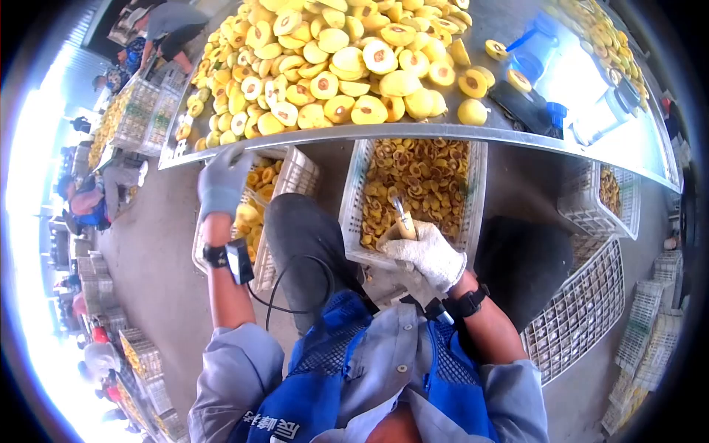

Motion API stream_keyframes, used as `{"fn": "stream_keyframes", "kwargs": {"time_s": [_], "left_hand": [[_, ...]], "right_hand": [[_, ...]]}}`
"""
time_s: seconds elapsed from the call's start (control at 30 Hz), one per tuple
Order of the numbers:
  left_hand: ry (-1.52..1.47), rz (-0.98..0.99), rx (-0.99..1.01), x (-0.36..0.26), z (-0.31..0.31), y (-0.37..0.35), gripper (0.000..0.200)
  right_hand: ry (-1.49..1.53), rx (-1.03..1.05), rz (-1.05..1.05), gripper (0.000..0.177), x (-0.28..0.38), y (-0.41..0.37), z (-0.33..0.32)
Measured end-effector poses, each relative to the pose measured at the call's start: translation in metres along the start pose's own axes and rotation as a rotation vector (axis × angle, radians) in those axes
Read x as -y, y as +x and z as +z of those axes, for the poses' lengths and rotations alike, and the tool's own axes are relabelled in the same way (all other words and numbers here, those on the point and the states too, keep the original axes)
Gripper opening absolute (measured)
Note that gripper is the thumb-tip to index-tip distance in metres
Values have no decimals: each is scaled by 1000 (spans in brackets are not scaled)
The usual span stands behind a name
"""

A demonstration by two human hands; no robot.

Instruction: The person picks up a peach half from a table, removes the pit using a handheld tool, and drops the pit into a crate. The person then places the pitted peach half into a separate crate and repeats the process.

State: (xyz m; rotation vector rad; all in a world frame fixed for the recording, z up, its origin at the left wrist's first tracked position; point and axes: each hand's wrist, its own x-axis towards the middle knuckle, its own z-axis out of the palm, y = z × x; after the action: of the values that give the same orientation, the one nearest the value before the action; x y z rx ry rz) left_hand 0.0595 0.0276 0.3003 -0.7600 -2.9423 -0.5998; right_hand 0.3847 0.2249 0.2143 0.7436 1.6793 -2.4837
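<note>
My right hand (428, 252), in a white glove, is closed round the wooden handle of a small metal-tipped tool (404, 218), above a white crate (354, 192) of cut fruit pieces. My left hand (224, 181), in a grey glove, is by the table's front edge, over another crate (299, 173) holding yellow fruit halves; its fingers are blurred by motion. On the metal table (480, 133) lies a large heap of halved yellow fruit (325, 85), many with brown pits or hollows showing.
Right on the table are a blue-lidded clear container (602, 118), a dark flat object (521, 107) and a blue item (532, 55). A tilted crate (580, 310) stands at lower right. Several people work at the left, one bent over (173, 26), beside stacked crates (144, 111).
</note>
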Motion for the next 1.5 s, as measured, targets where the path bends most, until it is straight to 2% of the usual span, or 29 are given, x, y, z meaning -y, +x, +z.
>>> {"fn": "stream_keyframes", "kwargs": {"time_s": [0.1, 0.2, 0.27, 0.3, 0.33, 0.43, 0.47, 0.57, 0.6, 0.7, 0.73, 0.77, 0.83, 0.9, 0.97, 1.07, 1.17, 1.5], "left_hand": [[28, 157, -56, -10, 39, 40, 47], [134, 491, -212, 3, 96, 96, 56], [263, 321, -38, -23, 94, 97, 59], [325, 237, 48, -34, 90, 98, 60], [337, 264, 14, -38, 85, 96, 55], [305, 246, 77, -29, 81, 95, 48], [269, 298, 4, -19, 87, 92, 44], [21, 178, -74, -13, 93, 79, 46], [-17, 131, -61, -20, 88, 71, 46], [-420, 130, -4, -32, 95, 38, 44], [-607, 49, 116, -51, 90, 19, 44], [-544, 158, 108, -69, 81, -1, 43], [-539, 96, 261, -96, 75, -34, 44], [-679, 251, 255, -100, 96, -53, 44], [-759, 210, 307, -107, 106, -73, 44], [-662, 319, 262, -113, 107, -91, 45], [-583, 366, 206, -120, 104, -101, 46], [-496, 452, 140, -120, 115, -112, 45]], "right_hand": [[-35, -17, 41, 24, 0, 4, 0], [-10, -45, 6, 24, -2, 5, 3], [121, -45, -9, 25, 11, 1, 9], [69, -48, -27, 25, 10, 3, 6], [22, -53, -44, 24, 6, 6, 3], [-23, -57, -19, 23, 3, 8, 2], [-26, -56, -2, 22, 4, 9, 3], [54, -117, 0, 23, -2, 12, 13], [-22, -129, -30, 24, 1, 11, 14], [-268, -173, -113, 25, 6, 13, 16], [-365, -195, -145, 26, -1, 19, 14], [-460, -217, -174, 26, -6, 21, 13], [-498, -267, -182, 28, -4, 20, 16], [-542, -287, -215, 35, -4, 20, 15], [-567, -320, -175, 35, 0, 19, 15], [-605, -403, -181, 36, -6, 22, 13], [-667, -469, -201, 29, -14, 27, 13], [-617, -367, -127, 32, -25, 30, 13]]}}
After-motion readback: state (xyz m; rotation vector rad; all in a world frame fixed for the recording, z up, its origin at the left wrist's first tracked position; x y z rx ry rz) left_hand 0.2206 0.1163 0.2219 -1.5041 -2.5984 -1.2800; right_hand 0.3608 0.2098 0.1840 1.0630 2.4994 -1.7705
